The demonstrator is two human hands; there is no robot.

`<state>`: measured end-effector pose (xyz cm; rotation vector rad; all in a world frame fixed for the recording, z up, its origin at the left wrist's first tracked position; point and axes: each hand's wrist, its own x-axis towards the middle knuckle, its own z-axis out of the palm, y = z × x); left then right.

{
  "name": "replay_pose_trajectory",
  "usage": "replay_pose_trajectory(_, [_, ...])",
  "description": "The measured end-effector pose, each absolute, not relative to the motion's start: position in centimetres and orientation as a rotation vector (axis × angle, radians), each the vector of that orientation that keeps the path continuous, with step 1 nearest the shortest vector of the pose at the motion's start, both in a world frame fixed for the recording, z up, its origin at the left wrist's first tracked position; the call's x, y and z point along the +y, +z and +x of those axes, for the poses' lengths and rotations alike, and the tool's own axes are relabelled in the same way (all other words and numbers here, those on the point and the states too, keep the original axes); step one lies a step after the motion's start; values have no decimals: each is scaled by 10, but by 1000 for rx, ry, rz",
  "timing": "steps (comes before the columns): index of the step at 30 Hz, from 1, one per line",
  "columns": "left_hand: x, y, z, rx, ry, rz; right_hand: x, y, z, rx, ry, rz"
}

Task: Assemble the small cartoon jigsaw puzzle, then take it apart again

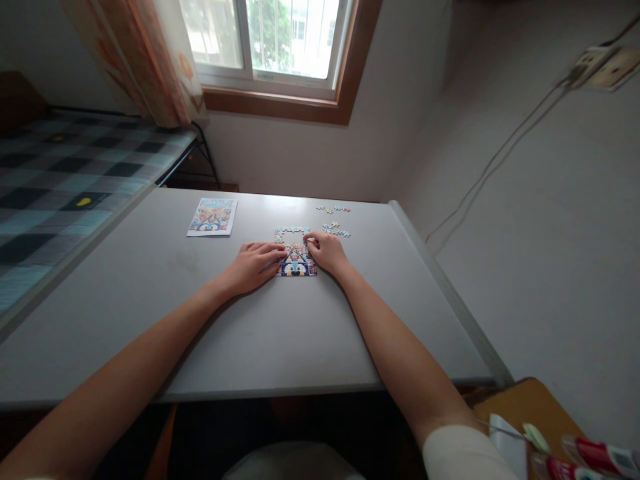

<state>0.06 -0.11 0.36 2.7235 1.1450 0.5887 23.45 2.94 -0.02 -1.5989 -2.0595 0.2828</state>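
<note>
I'm seeing the puzzle (297, 256) lying mid-tabletop (260, 347). Left hand (255, 264) is resting loosely open on its left edge, visibly gripping nothing; right hand (327, 252) is sitting half-curled at its right edge, grip unclear. I'm judging it light, thin, separable; favouring pinching single-piece edges.

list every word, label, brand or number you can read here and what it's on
No text can be read.
Puzzle: no legible lettering.
Picture sheet: any lettering is too small and blurred.
Green marking on the window frame: too small.
Red containers, lower right: any label print is too blurred.
</note>
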Motion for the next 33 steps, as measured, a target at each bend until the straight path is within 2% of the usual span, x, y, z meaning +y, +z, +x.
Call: replay_pose_trajectory(33, [-1, 4, 1, 1149, 571, 2712, 28, 1, 234, -2061, 279, -1600])
